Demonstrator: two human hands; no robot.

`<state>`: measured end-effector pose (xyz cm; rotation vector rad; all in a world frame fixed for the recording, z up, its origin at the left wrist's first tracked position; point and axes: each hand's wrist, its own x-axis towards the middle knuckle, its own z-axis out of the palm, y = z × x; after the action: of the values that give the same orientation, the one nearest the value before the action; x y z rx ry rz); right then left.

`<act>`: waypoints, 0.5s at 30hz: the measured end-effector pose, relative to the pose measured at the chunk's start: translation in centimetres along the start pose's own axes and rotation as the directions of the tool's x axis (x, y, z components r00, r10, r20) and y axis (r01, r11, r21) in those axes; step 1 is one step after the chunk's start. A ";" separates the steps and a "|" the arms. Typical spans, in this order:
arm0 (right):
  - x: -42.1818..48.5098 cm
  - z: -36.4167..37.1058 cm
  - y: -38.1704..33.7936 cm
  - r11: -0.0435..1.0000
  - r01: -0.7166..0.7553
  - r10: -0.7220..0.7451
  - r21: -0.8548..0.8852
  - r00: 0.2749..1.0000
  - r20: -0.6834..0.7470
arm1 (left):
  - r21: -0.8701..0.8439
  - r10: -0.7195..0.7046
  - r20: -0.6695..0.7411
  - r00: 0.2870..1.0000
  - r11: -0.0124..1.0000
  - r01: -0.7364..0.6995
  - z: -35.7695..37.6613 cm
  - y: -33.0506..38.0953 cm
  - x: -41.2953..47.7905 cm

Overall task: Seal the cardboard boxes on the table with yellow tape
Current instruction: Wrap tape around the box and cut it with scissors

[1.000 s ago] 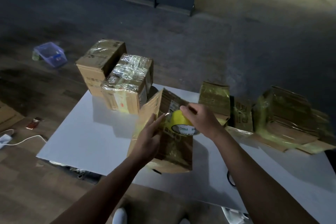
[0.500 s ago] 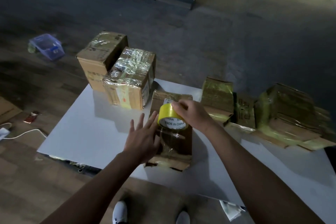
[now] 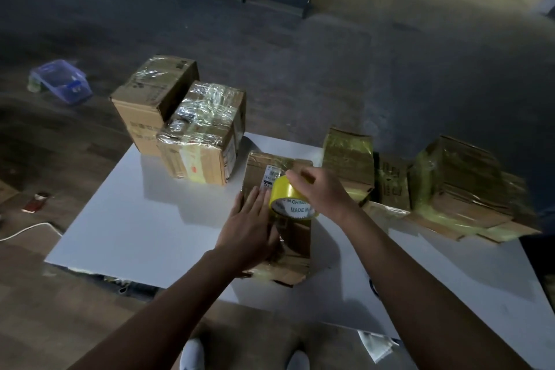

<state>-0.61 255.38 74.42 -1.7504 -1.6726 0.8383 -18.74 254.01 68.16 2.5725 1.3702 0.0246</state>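
Observation:
A flat cardboard box (image 3: 295, 245) with a white label lies on the white table (image 3: 144, 219) in front of me. My left hand (image 3: 250, 225) presses flat on its left half, fingers straight. My right hand (image 3: 318, 189) grips a roll of yellow tape (image 3: 286, 200) printed "MADE IN CHINA" and holds it against the box's top. A tall box wrapped in clear film (image 3: 202, 132) stands at the table's back left, with another tall box (image 3: 153, 99) behind it.
Several boxes wrapped in yellow tape (image 3: 450, 183) lie along the table's right back edge. On the floor to the left sit a blue plastic container (image 3: 61, 81), a white cable (image 3: 27, 228) and a small red object (image 3: 36, 203). My shoes show below the table's near edge.
The box went from standing tilted to lying flat on the table. My left hand moved from its side onto its top and now presses flat. The tape roll stays in my right hand.

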 end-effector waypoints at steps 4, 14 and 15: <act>-0.9 0.4 1.2 0.963 -0.058 0.068 0.263 0.997 -0.027 | 0.000 0.008 -0.006 1.000 1.000 -0.008 0.1 -0.2 0.0; -0.9 -1.9 1.6 0.999 -0.024 0.022 -0.040 0.999 -0.049 | 0.105 -0.025 0.038 0.999 0.994 0.021 -0.9 1.1 0.2; -0.7 -1.6 1.4 0.997 -0.019 0.015 -0.072 0.998 -0.058 | 0.124 -0.028 0.040 0.999 0.992 0.023 -0.9 1.6 0.6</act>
<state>1.55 254.59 74.39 -1.8227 -1.6716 0.7356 -17.23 253.79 69.37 2.6390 1.4312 -0.1217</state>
